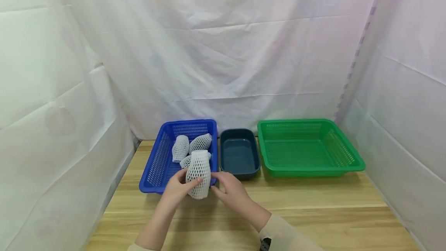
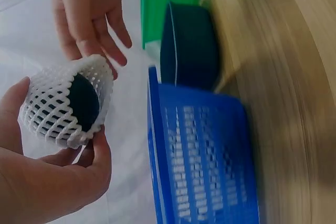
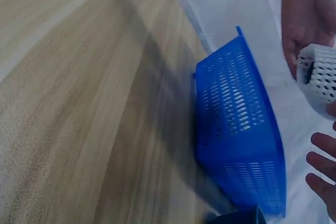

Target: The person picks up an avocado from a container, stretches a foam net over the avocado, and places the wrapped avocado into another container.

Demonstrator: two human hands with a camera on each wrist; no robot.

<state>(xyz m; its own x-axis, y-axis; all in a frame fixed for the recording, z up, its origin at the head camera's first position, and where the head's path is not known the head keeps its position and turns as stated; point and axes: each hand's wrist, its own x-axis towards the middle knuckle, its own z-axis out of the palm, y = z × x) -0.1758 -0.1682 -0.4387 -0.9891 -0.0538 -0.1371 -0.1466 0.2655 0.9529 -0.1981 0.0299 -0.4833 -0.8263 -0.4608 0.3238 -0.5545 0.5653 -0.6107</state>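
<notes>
My left hand [image 1: 177, 188] holds a white foam net sleeve [image 1: 199, 175] over the front edge of the blue basket [image 1: 150, 173]. Through the sleeve's open end, the left wrist view shows a dark rounded thing [image 2: 84, 102] inside; its kind is not clear. The right hand [image 1: 232, 192] is at the sleeve's right side, and its fingers [image 3: 321, 162] look extended and spread in the right wrist view. Whether they touch the net, I cannot tell. Inside the basket lie more white netted pieces, among them one at the left [image 1: 180, 148] and one at the right [image 1: 201, 143].
A dark teal rectangular dish [image 1: 239, 154] stands right of the blue basket. Beyond it is a green basket [image 1: 310, 170] with slotted walls. All stand on a wood-grain table [image 1: 299, 208], with white cloth [image 1: 223, 61] hanging behind and at both sides.
</notes>
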